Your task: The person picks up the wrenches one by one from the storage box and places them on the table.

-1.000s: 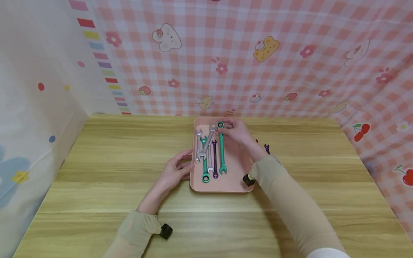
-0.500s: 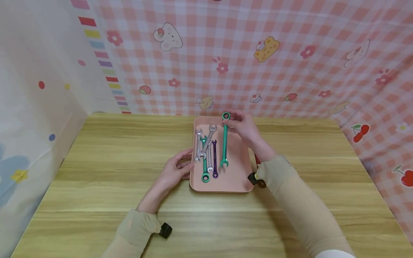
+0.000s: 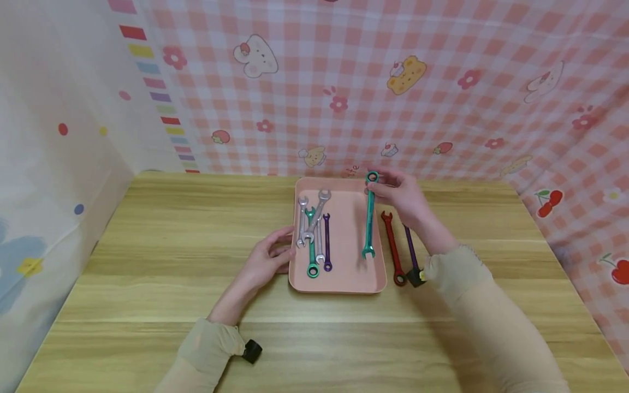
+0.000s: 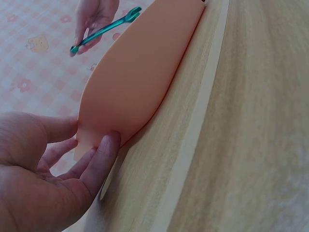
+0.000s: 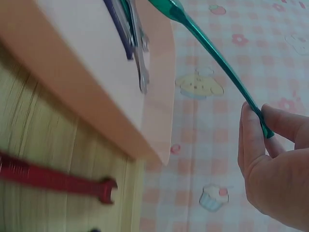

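A: What is sitting on the wooden table (image 3: pixel 147 284)?

B: A pink tray (image 3: pixel 351 281) is lying at the middle, with a cluster of wrenches (image 3: pixel 313 232) resting in its left half: silver ones, a green one, a small purple one.

A: And the hands?

B: The left hand (image 3: pixel 267 261) is resting against the tray's left edge, fingers straight and loosely together, touching the rim. The right hand (image 3: pixel 400 196) is pinching the ring end of a teal wrench (image 3: pixel 369 218) between thumb and fingertips; the wrench is hanging almost upright, its open end dangling over the tray's right side, clear of the floor of the tray.

A: So which step is this?

B: It looks like the carrying step: the teal wrench is travelling out of the tray toward the table on the right, where a red wrench (image 3: pixel 393 248) and a purple wrench (image 3: pixel 409 246) are lying side by side just beside the tray.

A: What is the next move calling for?

B: Probably clearing the tray's right rim, then lowering the wrench flat beside the red one, parallel to it, without knocking either.
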A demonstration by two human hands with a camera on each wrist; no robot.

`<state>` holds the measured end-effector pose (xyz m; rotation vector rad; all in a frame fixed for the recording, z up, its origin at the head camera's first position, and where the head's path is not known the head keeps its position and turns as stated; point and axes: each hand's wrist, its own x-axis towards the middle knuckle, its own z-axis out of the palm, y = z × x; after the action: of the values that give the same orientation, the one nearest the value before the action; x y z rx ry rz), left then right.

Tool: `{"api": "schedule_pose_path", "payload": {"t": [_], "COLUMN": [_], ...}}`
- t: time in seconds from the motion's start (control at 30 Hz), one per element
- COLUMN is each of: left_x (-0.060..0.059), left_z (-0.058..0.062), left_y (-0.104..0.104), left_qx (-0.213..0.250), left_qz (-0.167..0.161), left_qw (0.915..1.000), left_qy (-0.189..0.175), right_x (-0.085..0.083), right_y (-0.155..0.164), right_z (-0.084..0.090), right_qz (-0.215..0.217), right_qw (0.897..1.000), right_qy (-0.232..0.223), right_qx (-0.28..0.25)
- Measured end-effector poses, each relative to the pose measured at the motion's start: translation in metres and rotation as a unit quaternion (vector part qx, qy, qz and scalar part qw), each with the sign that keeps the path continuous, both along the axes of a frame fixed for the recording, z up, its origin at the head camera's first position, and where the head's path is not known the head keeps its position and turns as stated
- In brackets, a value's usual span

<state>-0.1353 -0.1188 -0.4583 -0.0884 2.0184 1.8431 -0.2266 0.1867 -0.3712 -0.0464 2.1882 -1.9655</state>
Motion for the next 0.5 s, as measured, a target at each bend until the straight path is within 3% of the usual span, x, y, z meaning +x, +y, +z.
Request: {"api": "schedule_pose_path", "payload": {"t": [0.5], "left_x": [0.0], "left_z": [0.0], "left_y": [0.0], "left_qx": [-0.003], "left_qz": [-0.002], "left_qw": [1.0], "left_qy": [0.003], "right_x": [0.013], "right_y": [0.077], "right_z": [-0.013], "right_qz": [0.008], "right_qw": [0.998], "right_qy": [-0.045], "right_qx": [-0.036]}}
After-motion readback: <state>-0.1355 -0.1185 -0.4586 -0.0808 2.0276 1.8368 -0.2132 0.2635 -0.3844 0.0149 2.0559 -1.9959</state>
